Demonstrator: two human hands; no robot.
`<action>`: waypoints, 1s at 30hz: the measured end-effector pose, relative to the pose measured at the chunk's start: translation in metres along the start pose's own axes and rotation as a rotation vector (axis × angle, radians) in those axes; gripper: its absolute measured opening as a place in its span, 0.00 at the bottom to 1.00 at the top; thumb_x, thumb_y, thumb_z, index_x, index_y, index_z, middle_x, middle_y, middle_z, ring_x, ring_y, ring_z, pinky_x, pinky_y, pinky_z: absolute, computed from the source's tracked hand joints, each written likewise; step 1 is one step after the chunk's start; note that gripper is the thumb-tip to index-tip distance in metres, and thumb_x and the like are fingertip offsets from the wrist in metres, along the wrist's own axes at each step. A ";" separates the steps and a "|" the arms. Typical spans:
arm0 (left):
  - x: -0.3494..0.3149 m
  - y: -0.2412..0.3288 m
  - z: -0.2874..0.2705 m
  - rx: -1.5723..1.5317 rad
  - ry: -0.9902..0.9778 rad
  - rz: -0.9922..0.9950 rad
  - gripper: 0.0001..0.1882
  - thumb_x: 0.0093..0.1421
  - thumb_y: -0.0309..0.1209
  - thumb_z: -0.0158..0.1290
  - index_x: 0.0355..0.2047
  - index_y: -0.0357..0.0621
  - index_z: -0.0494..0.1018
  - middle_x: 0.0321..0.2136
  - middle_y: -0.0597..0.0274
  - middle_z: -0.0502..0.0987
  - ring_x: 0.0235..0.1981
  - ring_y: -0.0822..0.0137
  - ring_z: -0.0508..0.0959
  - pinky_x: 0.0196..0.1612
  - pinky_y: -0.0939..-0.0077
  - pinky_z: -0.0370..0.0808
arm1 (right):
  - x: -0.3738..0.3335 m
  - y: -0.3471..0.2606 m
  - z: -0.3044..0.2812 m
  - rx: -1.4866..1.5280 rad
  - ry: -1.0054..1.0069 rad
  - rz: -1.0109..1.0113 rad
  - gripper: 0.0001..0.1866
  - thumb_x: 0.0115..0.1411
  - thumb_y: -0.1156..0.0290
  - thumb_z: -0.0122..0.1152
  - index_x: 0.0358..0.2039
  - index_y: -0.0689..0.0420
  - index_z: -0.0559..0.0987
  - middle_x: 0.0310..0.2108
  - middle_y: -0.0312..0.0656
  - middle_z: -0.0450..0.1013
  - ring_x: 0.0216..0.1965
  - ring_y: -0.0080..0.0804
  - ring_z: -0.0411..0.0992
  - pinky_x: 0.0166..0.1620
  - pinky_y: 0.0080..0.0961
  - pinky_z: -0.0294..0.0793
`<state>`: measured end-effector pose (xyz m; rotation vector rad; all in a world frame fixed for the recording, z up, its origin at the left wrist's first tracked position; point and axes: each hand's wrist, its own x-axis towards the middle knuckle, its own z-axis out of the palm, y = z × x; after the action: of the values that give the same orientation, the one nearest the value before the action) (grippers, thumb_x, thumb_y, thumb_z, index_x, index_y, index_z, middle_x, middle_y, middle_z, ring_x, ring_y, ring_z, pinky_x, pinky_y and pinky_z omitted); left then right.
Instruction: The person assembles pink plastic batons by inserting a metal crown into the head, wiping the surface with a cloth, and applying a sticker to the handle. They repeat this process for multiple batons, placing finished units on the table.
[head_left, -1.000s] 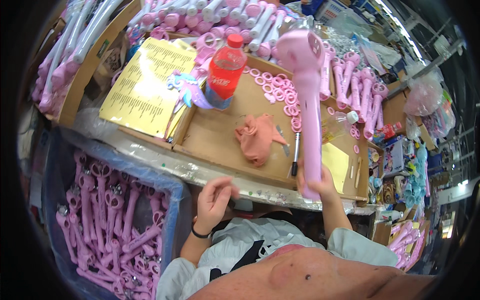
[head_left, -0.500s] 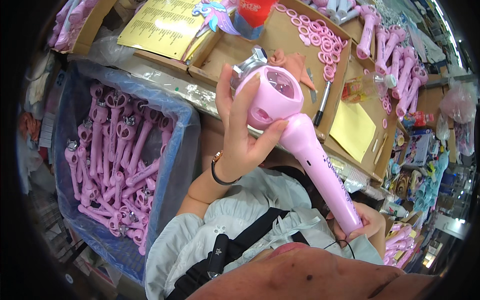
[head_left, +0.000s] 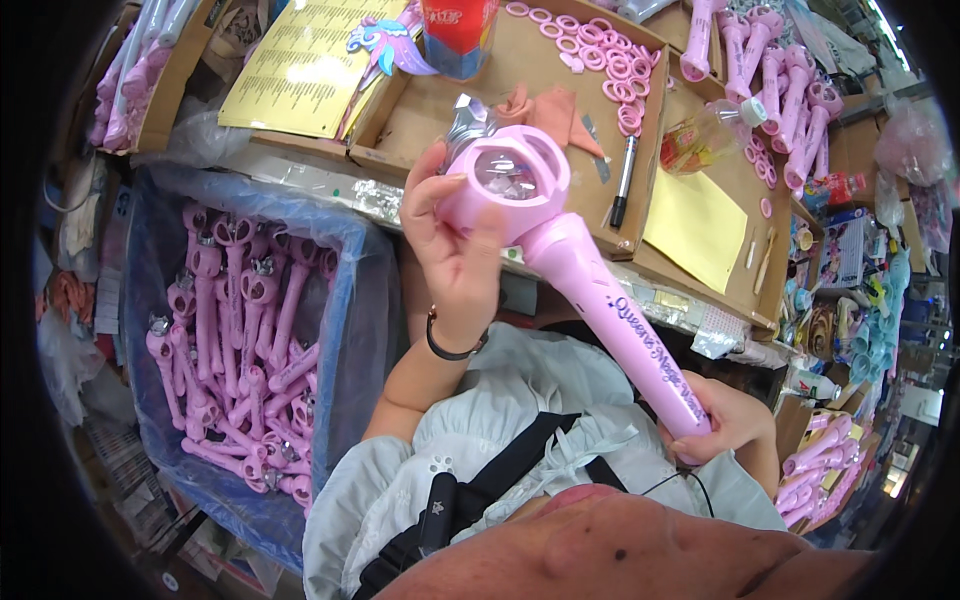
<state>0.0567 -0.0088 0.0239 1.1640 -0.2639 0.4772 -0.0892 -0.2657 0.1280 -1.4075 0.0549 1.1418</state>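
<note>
A pink toy wand (head_left: 640,345) slants across in front of me, its round openwork head up and to the left. A clear part shows through the head's openings, and a silvery crown-like piece (head_left: 470,120) sits at its tip. My left hand (head_left: 465,235) closes round the head, thumb and fingers on its near side. At the lower right, my right hand (head_left: 725,420) grips the end of the handle. The dark lettering on the handle faces up.
A blue-lined bin (head_left: 345,300) of similar wands stands at left. On the bench, a cardboard tray (head_left: 430,100) holds pink rings (head_left: 625,90), an orange cloth (head_left: 560,115) and a black marker (head_left: 624,180). Beyond lie yellow paper (head_left: 700,235), a bottle (head_left: 690,145) and more wands (head_left: 790,100).
The wand has rolled in my hands, so its lettering and a larger head opening now face up. Its head has shifted slightly left. Both hands still hold it.
</note>
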 end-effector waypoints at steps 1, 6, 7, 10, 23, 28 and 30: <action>0.003 -0.003 -0.001 -0.061 0.031 -0.018 0.16 0.60 0.24 0.49 0.49 0.42 0.62 0.59 0.51 0.56 0.58 0.61 0.60 0.60 0.69 0.57 | 0.004 0.001 -0.001 -0.063 0.024 -0.013 0.33 0.49 0.69 0.68 0.52 0.64 0.62 0.32 0.38 0.72 0.31 0.20 0.70 0.35 0.21 0.73; 0.018 -0.009 -0.020 -0.298 0.298 -0.027 0.09 0.67 0.26 0.36 0.46 0.41 0.62 0.54 0.50 0.64 0.54 0.61 0.67 0.56 0.64 0.64 | 0.045 -0.001 -0.013 0.384 0.098 -0.328 0.30 0.49 0.69 0.65 0.51 0.61 0.64 0.30 0.40 0.71 0.27 0.27 0.73 0.31 0.25 0.74; 0.017 -0.011 -0.022 -0.152 0.300 0.040 0.09 0.67 0.25 0.36 0.46 0.40 0.62 0.54 0.49 0.64 0.54 0.60 0.67 0.56 0.64 0.65 | 0.060 -0.008 -0.019 0.392 0.113 -0.497 0.28 0.51 0.68 0.63 0.51 0.61 0.64 0.29 0.40 0.71 0.26 0.28 0.73 0.29 0.26 0.74; 0.007 -0.019 -0.023 0.272 -0.094 0.079 0.10 0.63 0.27 0.44 0.44 0.41 0.67 0.54 0.52 0.64 0.56 0.56 0.65 0.56 0.59 0.62 | 0.120 -0.052 -0.071 0.223 0.597 -0.679 0.19 0.55 0.67 0.58 0.44 0.62 0.67 0.26 0.40 0.70 0.22 0.25 0.72 0.23 0.20 0.71; -0.028 -0.077 -0.020 1.209 -0.516 0.296 0.29 0.52 0.48 0.55 0.54 0.54 0.67 0.57 0.60 0.62 0.60 0.51 0.57 0.62 0.44 0.41 | 0.265 -0.204 -0.343 -0.355 1.733 -0.160 0.24 0.43 0.63 0.62 0.39 0.66 0.76 0.37 0.57 0.75 0.42 0.48 0.75 0.45 0.36 0.72; -0.026 -0.076 -0.019 1.256 -0.522 0.332 0.28 0.54 0.51 0.52 0.53 0.53 0.68 0.55 0.61 0.65 0.57 0.53 0.62 0.62 0.47 0.40 | 0.277 -0.196 -0.366 -0.431 1.943 -0.155 0.26 0.45 0.61 0.61 0.43 0.63 0.73 0.40 0.55 0.74 0.43 0.48 0.73 0.45 0.38 0.71; -0.026 -0.076 -0.019 1.242 -0.520 0.322 0.28 0.53 0.50 0.53 0.52 0.53 0.69 0.55 0.61 0.65 0.57 0.53 0.61 0.62 0.47 0.40 | 0.284 -0.195 -0.363 -0.610 2.080 -0.143 0.26 0.45 0.61 0.61 0.44 0.62 0.73 0.42 0.53 0.72 0.46 0.49 0.71 0.46 0.38 0.71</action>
<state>0.0702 -0.0209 -0.0569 2.4896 -0.6552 0.6303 0.3887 -0.3362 -0.0016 -2.4770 1.0794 -0.9131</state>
